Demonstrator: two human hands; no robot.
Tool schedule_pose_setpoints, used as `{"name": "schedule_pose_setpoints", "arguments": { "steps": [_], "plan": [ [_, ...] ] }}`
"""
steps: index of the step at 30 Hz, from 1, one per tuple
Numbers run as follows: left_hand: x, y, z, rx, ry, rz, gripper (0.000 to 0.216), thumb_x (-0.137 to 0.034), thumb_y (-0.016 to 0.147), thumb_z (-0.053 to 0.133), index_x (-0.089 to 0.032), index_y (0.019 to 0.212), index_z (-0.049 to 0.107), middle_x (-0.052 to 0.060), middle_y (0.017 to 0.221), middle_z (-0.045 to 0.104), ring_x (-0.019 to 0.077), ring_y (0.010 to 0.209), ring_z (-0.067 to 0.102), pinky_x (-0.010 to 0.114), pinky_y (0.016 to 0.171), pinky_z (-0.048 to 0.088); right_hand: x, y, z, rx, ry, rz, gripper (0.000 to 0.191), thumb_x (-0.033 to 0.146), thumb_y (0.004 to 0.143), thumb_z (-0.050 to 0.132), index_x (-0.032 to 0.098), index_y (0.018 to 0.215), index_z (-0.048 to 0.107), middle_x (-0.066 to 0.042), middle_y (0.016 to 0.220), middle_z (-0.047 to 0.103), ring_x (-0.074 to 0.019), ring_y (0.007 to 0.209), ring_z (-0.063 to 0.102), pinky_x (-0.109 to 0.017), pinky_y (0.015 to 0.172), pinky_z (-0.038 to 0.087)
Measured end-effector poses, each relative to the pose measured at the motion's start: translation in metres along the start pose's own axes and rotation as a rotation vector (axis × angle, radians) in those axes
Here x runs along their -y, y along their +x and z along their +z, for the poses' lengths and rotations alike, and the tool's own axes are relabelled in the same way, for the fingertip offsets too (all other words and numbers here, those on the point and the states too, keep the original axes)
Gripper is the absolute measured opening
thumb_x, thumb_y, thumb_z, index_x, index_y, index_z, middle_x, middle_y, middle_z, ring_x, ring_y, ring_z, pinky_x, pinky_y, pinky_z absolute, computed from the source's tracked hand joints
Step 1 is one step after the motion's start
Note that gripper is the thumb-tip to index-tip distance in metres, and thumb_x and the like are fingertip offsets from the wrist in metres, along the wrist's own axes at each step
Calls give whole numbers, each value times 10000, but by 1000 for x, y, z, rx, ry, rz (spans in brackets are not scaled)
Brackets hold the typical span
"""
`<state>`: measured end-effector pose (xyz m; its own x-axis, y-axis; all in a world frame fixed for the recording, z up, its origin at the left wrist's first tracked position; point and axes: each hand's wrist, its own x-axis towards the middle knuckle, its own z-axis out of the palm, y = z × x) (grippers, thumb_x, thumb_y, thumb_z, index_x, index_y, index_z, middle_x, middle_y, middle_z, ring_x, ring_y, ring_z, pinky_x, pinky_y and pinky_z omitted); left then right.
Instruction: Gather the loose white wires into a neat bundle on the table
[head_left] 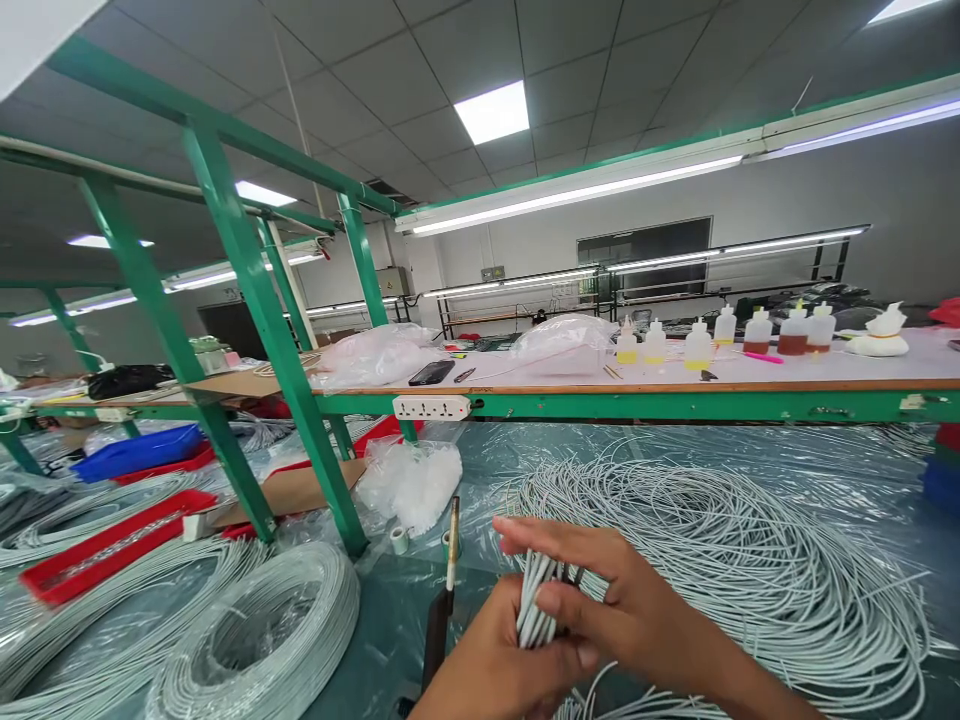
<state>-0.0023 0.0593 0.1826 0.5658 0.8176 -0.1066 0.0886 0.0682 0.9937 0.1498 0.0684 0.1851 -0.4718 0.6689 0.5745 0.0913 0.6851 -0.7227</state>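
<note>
At six o'clock on the plastic-covered bench, both hands clasp a bundle of grey wires point(536, 600): left hand point(499, 670) grips beneath, right hand point(622, 610) wraps over. Gathering seems underway; evening the wire ends likely needs steady grip.

Both hands meet low at centre; left hand point(495, 672) clenched, right hand point(600, 600) fingers curled over it.

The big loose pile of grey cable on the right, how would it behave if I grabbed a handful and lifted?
The pile of grey cable would probably come up floppy, since its strands lie in loose curves. It looks likely to tangle and drag neighbouring loops, because they cross everywhere. The plastic sheet beneath looks slick, so the heap may slide.
</note>
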Motion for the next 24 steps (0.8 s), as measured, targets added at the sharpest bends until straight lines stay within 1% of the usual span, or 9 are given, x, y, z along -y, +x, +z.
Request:
{"name": "schedule_pose_setpoints", "arguments": {
  "steps": [4,7,10,12,14,17,20,22,24],
  "plan": [
    [4,-5,-1,-17,-71,-7,389,-471,654,678,-192,781,440,-113,421,405,42,378,331,185,400,248,-10,-1,1,-94,299,113,496,425,733,662,365,1207,532,-14,1167,633,-217,1086,560,-425,943,428],
    [4,-7,-2,3,-179,-27,375,-444,681,657,-191,813,414,-105,456,422,41,402,336,195,436,257,-17,-2,6,-100,470,215,351,429,779,608,324,1114,621,-23,876,710,-144,696,629,-325,690,511],
    [3,-7,-2,60,-319,-52,308,-357,684,619,-185,834,412,-92,486,442,41,405,341,206,451,254,-18,-3,10,-136,533,258,314,420,765,625,290,1049,659,3,685,661,-68,453,476,-243,501,439],
    [3,-6,-3,83,-396,-61,283,-309,681,572,-172,883,427,-80,496,469,44,407,356,210,469,265,-16,-4,11,-210,478,275,310,436,732,649,272,994,678,-16,771,666,-78,489,493,-246,501,440],
    [3,-6,-3,91,-458,-51,304,-287,673,543,-168,932,435,-75,499,479,47,403,354,214,475,270,-13,-5,10,-300,365,284,368,453,695,673,282,1021,661,-39,895,669,-139,666,584,-303,632,495],
    [4,-5,-2,54,-458,-32,324,-292,676,566,-145,950,473,-66,512,473,50,412,357,218,466,265,-8,-8,11,-341,225,315,554,472,619,718,291,1129,597,-57,949,646,-229,933,578,-384,811,485],
    [6,-5,1,6,-405,-12,390,-316,686,611,-117,1007,514,-53,523,487,56,435,388,221,476,274,-5,-11,13,-298,169,356,475,455,676,677,291,1115,598,-46,900,628,-206,839,591,-372,755,509],
    [9,-5,2,-8,-406,28,435,-334,690,629,-116,1049,517,-47,527,506,59,442,396,222,481,283,-4,-12,14,-284,153,330,401,441,758,603,312,1137,579,-27,873,631,-182,807,596,-378,788,499],
    [11,-5,2,-15,-430,63,424,-347,705,628,-115,1045,523,-38,537,527,62,446,401,227,486,295,-4,-13,15,-262,188,312,428,450,801,549,341,1214,514,-19,894,645,-179,835,604,-395,829,484]
  ]
}}
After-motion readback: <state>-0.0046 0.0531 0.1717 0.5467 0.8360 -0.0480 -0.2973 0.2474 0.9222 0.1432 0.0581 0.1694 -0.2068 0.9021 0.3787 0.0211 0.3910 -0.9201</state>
